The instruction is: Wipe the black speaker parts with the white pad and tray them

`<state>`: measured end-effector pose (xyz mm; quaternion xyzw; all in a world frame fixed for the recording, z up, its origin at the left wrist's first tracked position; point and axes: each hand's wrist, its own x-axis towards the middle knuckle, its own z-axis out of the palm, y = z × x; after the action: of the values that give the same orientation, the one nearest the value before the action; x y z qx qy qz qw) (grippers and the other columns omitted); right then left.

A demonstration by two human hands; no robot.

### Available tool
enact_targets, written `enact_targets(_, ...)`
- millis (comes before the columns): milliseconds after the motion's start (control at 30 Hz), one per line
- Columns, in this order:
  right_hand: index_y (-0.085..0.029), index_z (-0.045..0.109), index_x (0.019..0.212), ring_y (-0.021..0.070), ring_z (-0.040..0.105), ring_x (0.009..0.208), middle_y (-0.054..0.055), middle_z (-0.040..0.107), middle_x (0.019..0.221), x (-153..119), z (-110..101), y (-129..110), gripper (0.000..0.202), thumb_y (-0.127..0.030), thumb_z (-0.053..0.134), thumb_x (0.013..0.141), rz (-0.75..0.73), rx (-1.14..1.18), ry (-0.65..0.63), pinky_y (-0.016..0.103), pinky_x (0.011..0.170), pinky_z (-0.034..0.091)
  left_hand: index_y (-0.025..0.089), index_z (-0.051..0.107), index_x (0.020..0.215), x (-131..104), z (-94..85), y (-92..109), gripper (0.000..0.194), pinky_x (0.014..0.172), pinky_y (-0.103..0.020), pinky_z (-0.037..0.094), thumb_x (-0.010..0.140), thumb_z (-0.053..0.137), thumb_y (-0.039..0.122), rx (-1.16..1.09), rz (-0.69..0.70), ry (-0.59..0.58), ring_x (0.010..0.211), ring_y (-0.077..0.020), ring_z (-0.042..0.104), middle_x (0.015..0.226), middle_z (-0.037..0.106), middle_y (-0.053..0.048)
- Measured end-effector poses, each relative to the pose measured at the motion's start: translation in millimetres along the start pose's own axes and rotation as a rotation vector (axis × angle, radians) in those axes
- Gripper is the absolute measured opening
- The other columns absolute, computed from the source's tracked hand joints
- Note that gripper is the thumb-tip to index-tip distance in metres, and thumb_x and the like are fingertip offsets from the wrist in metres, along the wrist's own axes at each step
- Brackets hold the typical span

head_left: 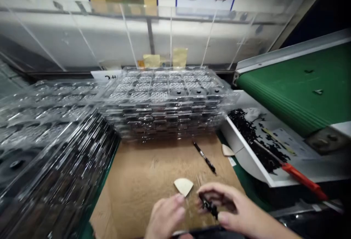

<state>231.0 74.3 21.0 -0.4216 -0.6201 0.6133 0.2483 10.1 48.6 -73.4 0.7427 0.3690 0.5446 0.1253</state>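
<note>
My right hand (225, 206) curls round a small black part (208, 206) with shiny spots, held between fingers and thumb; its exact kind I cannot make out. Beside it, my left hand (166, 215) is smeared by motion, with its fingertips close to the lower corner of a cream fan-shaped piece (183, 185). Whether they touch it I cannot tell. Both hands are low over a brown board (142, 180). A black pen (204, 156) lies on the board beyond my right hand.
Stacked clear plastic trays (164, 96) stand behind the board, and more trays (55, 140) on the left. At right a white bin (248, 155) holds many small black parts, with a red-handled tool (304, 180) across its edge. Above it is a green conveyor belt (307, 85).
</note>
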Motion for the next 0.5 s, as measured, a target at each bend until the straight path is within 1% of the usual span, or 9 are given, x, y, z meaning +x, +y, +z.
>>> enact_targets(33,-0.019,0.056,0.115,0.0262,0.061,0.097,0.011,0.064,0.102,0,22,21,0.064,-0.066,0.053,0.073,0.033,0.199,-0.037,0.038,0.084,0.049,0.033,0.052,0.121,3,-1.9,5,0.042,0.095,-0.03,0.044,0.08,0.059,0.026,-0.007,0.158,-0.084,0.098,-0.0172,0.064,0.095,0.073,-0.001)
enact_targets(67,-0.019,0.058,0.112,0.0266,0.06,0.098,0.011,0.064,0.101,1,41,39,0.063,-0.069,0.049,0.074,0.032,0.342,-0.042,0.038,0.085,0.048,0.034,0.049,0.123,5,-4.3,10,0.047,0.104,-0.035,0.035,0.079,0.06,0.022,0.021,0.182,-0.157,0.1,-0.0172,0.063,0.094,0.073,0.001)
enact_targets(100,-0.021,0.06,0.11,0.027,0.06,0.098,0.01,0.065,0.1,1,58,53,0.063,-0.071,0.046,0.074,0.015,0.451,-0.028,0.039,0.085,0.048,0.033,0.046,0.126,7,-7.5,14,0.053,0.105,-0.037,0.032,0.077,0.062,0.018,0.034,0.201,-0.253,0.101,-0.018,0.063,0.095,0.073,0.001)
enact_targets(167,-0.028,0.063,0.107,0.0266,0.06,0.1,0.007,0.065,0.099,2,82,71,0.057,-0.071,0.042,0.075,-0.016,0.571,0.014,0.039,0.086,0.048,0.03,0.039,0.131,6,-15.9,17,0.061,0.102,-0.043,0.034,0.077,0.061,0.014,0.0,0.18,-0.421,0.106,-0.023,0.06,0.104,0.069,-0.004)
enact_targets(267,-0.032,0.06,0.112,0.0247,0.058,0.105,0.005,0.064,0.104,2,102,72,0.055,-0.07,0.037,0.079,0.07,0.567,0.059,0.038,0.089,0.047,0.033,0.034,0.133,-3,-31.8,13,0.062,0.097,-0.049,0.039,0.079,0.056,0.012,-0.108,0.089,-0.559,0.114,-0.0285,0.053,0.119,0.06,-0.009)
enact_targets(367,-0.028,0.058,0.117,0.0229,0.054,0.11,0.007,0.061,0.112,5,104,52,0.054,-0.064,0.033,0.085,0.149,0.29,0.08,0.035,0.095,0.042,0.033,0.034,0.134,-14,-45.9,6,0.065,0.099,-0.051,0.035,0.077,0.058,0.01,-0.147,0.01,-0.573,0.121,-0.0298,0.047,0.124,0.057,-0.01)
enact_targets(433,-0.024,0.057,0.118,0.0222,0.06,0.098,0.008,0.064,0.103,11,98,39,0.058,-0.063,0.027,0.088,0.132,0.06,0.035,0.033,0.086,0.047,0.03,0.035,0.134,-19,-52.2,6,0.071,0.101,-0.052,0.033,0.072,0.063,0.01,-0.19,-0.083,-0.503,0.125,-0.0314,0.041,0.127,0.055,-0.012)
enact_targets(467,-0.023,0.056,0.119,0.0205,0.063,0.086,0.008,0.066,0.095,16,94,36,0.059,-0.061,0.023,0.089,0.127,-0.057,0.036,0.031,0.078,0.05,0.031,0.036,0.134,-20,-54.5,7,0.073,0.102,-0.052,0.032,0.071,0.066,0.01,-0.241,-0.195,-0.437,0.126,-0.0316,0.04,0.129,0.054,-0.012)
enact_targets(500,-0.022,0.056,0.119,0.018,0.063,0.073,0.006,0.065,0.086,22,88,35,0.057,-0.059,0.022,0.09,0.127,-0.201,0.083,0.029,0.069,0.051,0.032,0.038,0.132,-20,-56.5,8,0.071,0.103,-0.052,0.031,0.07,0.067,0.011,-0.33,-0.364,-0.347,0.126,-0.0308,0.04,0.131,0.052,-0.01)
